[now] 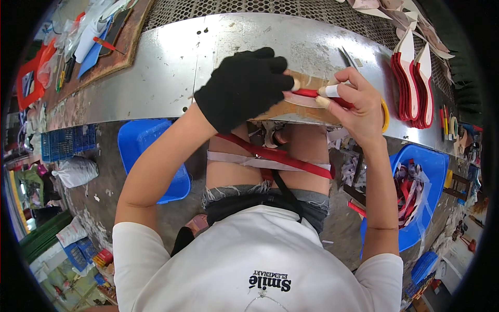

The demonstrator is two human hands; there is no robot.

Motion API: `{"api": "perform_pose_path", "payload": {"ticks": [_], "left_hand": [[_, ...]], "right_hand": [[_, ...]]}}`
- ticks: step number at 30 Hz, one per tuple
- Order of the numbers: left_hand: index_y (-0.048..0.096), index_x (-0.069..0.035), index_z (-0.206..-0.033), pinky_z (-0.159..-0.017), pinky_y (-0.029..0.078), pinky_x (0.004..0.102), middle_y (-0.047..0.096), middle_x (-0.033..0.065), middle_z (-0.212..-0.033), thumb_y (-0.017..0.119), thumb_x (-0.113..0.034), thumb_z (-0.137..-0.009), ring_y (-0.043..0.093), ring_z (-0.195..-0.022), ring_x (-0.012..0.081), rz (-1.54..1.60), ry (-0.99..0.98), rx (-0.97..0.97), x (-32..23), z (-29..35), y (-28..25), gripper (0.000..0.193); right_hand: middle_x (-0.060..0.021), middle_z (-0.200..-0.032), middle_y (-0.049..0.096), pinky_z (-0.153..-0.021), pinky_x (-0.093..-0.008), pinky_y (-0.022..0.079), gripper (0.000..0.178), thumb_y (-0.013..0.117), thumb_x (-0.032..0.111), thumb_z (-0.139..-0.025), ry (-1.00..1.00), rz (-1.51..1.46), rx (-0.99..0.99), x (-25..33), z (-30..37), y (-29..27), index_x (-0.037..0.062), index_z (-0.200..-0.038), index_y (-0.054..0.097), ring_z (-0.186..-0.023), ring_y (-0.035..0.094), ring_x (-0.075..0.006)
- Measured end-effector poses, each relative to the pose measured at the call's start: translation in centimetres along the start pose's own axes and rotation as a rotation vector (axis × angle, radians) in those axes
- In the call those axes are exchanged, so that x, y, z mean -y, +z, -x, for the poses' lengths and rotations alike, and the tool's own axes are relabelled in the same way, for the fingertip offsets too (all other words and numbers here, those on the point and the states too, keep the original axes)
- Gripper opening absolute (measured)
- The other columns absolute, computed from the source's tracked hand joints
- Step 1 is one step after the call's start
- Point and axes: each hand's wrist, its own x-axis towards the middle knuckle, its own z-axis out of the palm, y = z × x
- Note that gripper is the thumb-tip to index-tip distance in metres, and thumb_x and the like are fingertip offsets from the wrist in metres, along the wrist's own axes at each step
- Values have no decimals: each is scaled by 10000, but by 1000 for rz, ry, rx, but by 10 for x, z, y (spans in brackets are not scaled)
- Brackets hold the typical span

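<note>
red strip [307, 93], gloved left hand [245, 88], pinching right hand [362, 110]

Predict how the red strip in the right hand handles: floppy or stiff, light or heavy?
Probably floppy: the red strip looks thin, and similar strips lie tangled in the right-side blue bin. Likely light, being so narrow and pinched at the fingertips of the right hand. It doesn't look fragile; those tangled strips seem bent without breaking.

Gloved left fingers [279, 65], right fingers [353, 77], red strip [306, 93] between
</note>
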Motion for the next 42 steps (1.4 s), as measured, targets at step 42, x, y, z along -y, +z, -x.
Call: {"api": "perform_pose_path", "payload": {"ticks": [42], "left_hand": [[645, -44, -915, -692, 467, 377, 592, 148, -791, 577, -300, -812, 613, -784, 319, 478, -382, 211, -46, 35, -55, 284]], "right_hand": [[-11, -690, 527, -375, -159, 235, 269, 544, 190, -893, 466, -1180, -45, 62, -9, -64, -27, -1051, 553, -389, 304, -5]]}}
